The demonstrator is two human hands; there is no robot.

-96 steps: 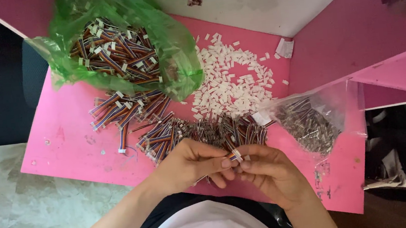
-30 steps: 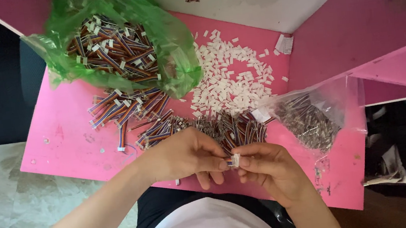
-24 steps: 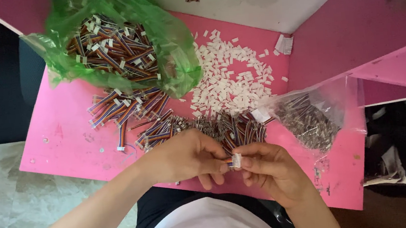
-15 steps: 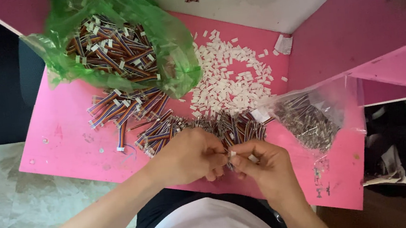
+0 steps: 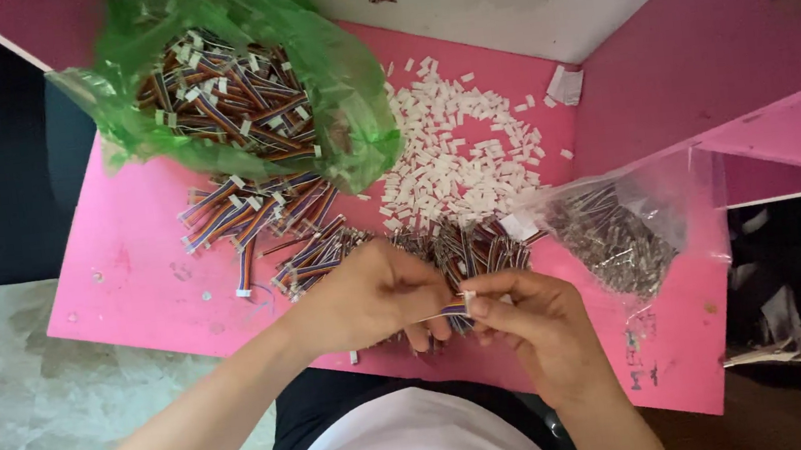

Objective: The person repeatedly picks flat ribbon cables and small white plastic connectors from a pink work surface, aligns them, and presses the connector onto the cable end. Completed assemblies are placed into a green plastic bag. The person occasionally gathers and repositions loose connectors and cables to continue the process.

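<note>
My left hand (image 5: 373,297) and my right hand (image 5: 535,320) meet over the near edge of the pink table (image 5: 145,252). Between their fingertips I pinch a short multicoloured ribbon cable (image 5: 456,306) with a small white connector at its end. My left fingers hold the cable side, my right thumb and forefinger are on the connector end. Just beyond my hands lies a loose pile of the same cables (image 5: 467,246).
A green plastic bag (image 5: 237,83) full of finished cables sits at the back left, more cables (image 5: 256,215) spilled before it. A heap of white connector housings (image 5: 453,160) lies mid-table. A clear bag of cables (image 5: 619,232) rests at the right, beside a pink partition (image 5: 767,127).
My hands stayed together at the table's near edge, shifting slightly. The white connector now sits at the cable end between my fingertips.
</note>
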